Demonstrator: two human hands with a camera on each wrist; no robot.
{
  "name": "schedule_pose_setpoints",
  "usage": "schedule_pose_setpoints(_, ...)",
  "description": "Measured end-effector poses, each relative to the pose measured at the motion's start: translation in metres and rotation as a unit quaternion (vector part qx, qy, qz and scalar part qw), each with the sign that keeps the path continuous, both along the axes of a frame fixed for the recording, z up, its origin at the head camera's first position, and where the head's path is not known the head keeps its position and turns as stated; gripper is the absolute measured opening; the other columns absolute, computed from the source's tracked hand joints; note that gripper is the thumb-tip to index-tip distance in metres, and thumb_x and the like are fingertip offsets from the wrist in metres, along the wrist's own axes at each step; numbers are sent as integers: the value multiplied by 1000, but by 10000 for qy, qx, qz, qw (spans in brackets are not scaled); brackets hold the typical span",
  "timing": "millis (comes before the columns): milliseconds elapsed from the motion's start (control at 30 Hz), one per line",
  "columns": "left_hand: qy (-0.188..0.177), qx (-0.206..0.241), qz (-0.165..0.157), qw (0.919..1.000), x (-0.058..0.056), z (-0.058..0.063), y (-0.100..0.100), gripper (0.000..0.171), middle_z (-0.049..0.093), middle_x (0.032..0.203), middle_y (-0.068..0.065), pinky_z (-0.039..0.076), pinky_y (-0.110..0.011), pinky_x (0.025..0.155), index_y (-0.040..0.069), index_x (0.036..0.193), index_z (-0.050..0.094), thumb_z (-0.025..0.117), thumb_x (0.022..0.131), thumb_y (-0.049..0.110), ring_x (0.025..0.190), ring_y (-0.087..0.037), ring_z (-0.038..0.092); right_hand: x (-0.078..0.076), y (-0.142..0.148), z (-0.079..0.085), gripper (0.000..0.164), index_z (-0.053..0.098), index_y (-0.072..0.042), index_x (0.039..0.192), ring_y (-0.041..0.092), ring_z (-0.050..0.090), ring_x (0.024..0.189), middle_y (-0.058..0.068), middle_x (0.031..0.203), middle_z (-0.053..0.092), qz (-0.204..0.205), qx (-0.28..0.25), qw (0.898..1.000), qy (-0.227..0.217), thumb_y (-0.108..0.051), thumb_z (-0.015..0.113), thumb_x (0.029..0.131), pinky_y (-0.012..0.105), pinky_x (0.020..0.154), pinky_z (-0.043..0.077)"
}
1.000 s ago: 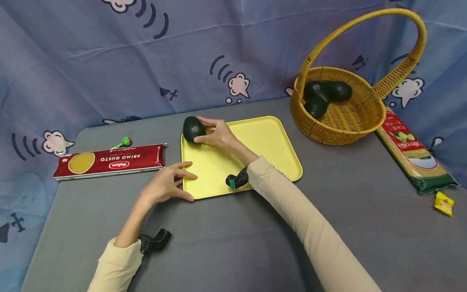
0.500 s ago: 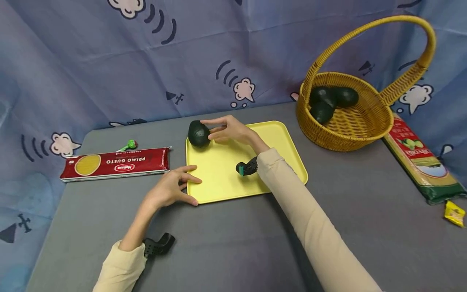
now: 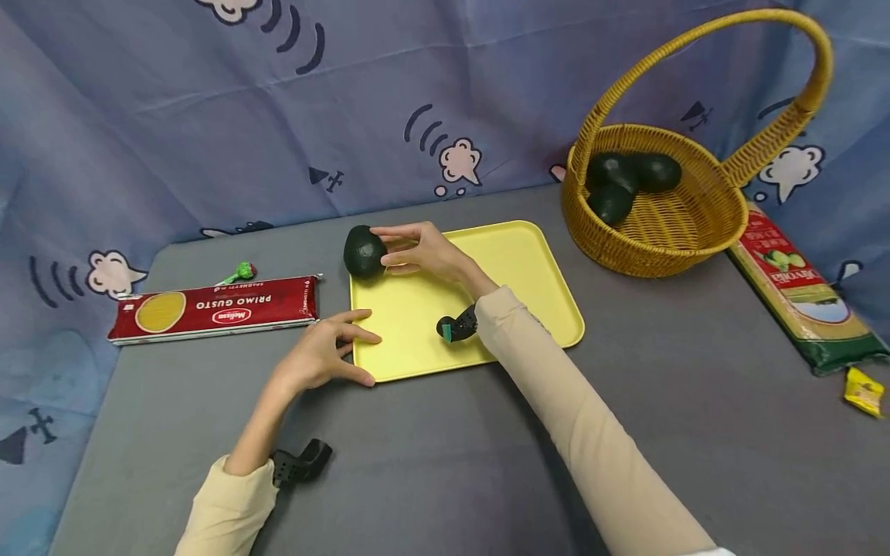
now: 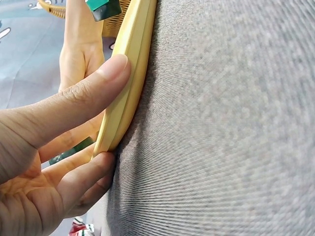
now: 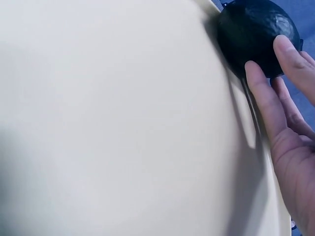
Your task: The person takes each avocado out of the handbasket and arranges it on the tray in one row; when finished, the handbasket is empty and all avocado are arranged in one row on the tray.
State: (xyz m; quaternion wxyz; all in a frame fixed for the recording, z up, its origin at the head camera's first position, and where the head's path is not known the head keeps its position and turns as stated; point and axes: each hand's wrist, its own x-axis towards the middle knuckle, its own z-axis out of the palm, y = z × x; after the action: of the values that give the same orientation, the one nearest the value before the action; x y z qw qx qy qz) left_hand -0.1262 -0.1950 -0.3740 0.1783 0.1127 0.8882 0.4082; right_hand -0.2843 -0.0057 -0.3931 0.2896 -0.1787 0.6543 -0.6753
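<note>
A yellow tray (image 3: 417, 332) lies on the grey table. At its near left corner my left hand (image 3: 320, 355) holds the rim, the thumb on the front edge and some fingers over the left side; the left wrist view shows the thumb (image 4: 115, 71) against the rim wall. A dark green avocado (image 3: 365, 252) sits at the tray's far left corner. The fingertips of my right hand (image 3: 431, 255) touch its right side. Those fingers look fairly straight in the right wrist view, where the avocado (image 5: 258, 34) is partly cut off by the frame. Its underside is hidden.
A wicker basket (image 3: 643, 262) with a tall handle stands at the back right, with several avocados (image 3: 612, 185) inside. A red spaghetti pack (image 3: 215, 309) and a green lollipop (image 3: 243, 271) lie left. A rice bag (image 3: 806, 293) and a yellow packet (image 3: 864, 391) lie right.
The avocado has turned slightly and shifted a little toward the tray's far left corner. My right fingers lie less far around it than before. My left hand has stayed at the tray corner.
</note>
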Motion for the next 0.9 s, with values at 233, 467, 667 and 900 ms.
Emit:
schedule_pose_setpoints(233, 30, 36, -50, 10000, -1, 1, -1, 51, 40, 146, -21, 49, -41, 97, -4, 111, 70, 88, 66, 10, 132, -37, 40, -1, 0, 2, 54, 54, -6, 137, 29, 62, 109, 16, 132, 55, 23, -27, 10000, 33, 7, 66, 86, 38, 85, 58)
schedule_pose_setpoints(467, 1, -34, -44, 10000, 1, 2, 0, 51, 40, 146, -20, 50, -40, 96, -3, 112, 70, 88, 66, 10, 131, -36, 41, 1, 1, 4, 54, 54, -6, 137, 30, 61, 110, 16, 133, 54, 41, 35, 10000, 39, 6, 66, 85, 39, 85, 58)
schedule_pose_setpoints(667, -28, -7, -29, 10000, 2, 3, 0, 51, 40, 146, -21, 50, -40, 96, -4, 112, 70, 88, 67, 10, 131, -36, 42, 2, 2, 5, 54, 53, -6, 137, 31, 61, 110, 17, 133, 54, 29, 68, 10000, 23, 7, 65, 86, 41, 86, 57)
schedule_pose_setpoints(900, 9, -1, -47, 10000, 1, 5, 1, 50, 40, 145, -21, 50, -40, 96, -4, 111, 69, 87, 67, 9, 130, -36, 43, 1, 4, 5, 54, 53, -6, 137, 30, 60, 112, 16, 133, 55, -17, 73, 10000, 28, 8, 64, 86, 42, 86, 57)
